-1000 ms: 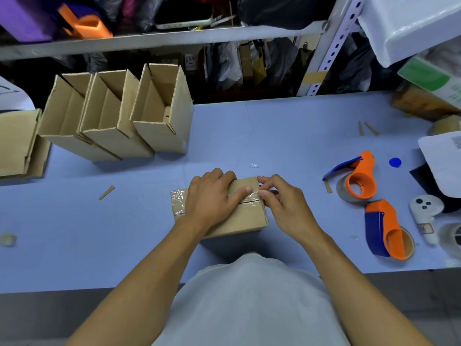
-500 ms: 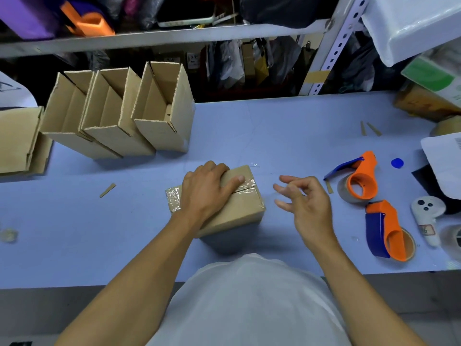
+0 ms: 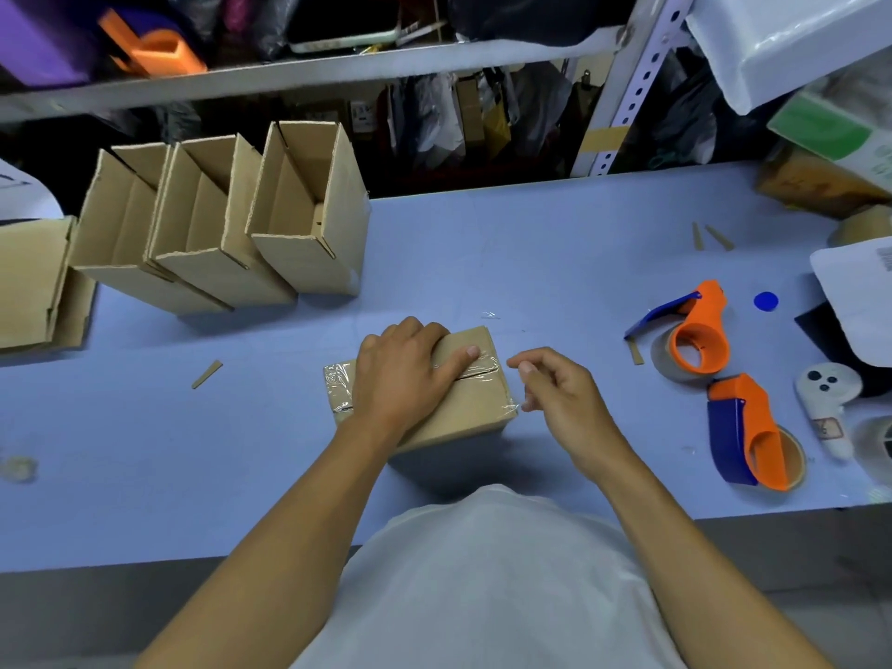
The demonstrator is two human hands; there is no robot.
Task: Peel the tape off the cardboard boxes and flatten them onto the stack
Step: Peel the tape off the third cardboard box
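Sealed cardboard box (image 3: 461, 403) sits at centre of frame on the blue tabletop (image 3: 555, 263), close to the near edge. Clear tape (image 3: 482, 371) runs along its top seam and wraps down the left end, where it looks crinkled.

Left hand (image 3: 405, 374) lies flat across the box top, palm down, fingers extended toward the right and pressing on the lid; thumb tip rests near the seam tape. Nothing gripped.

Right hand (image 3: 562, 395) hovers just right of the box, at its right end. Fingers loosely curled, index and thumb reaching toward the tape end at the box corner. Cannot tell whether the fingertips actually touch the tape; no clear pinch visible.

Upper left of frame: three open boxes (image 3: 227, 224) stand in a row, leaning on one another, flaps up, insides showing. Further left, at the frame edge, flattened cardboard (image 3: 29, 282) lies in a low stack on the tabletop.

Right side of frame: two orange-and-blue tape dispensers (image 3: 695, 340), one above the other, near each other. A small blue disc (image 3: 765, 301) lies beside the upper one. A white controller (image 3: 828, 403) lies at far right. A small cardboard sliver (image 3: 207, 374) lies left of the sealed box, well apart from it.
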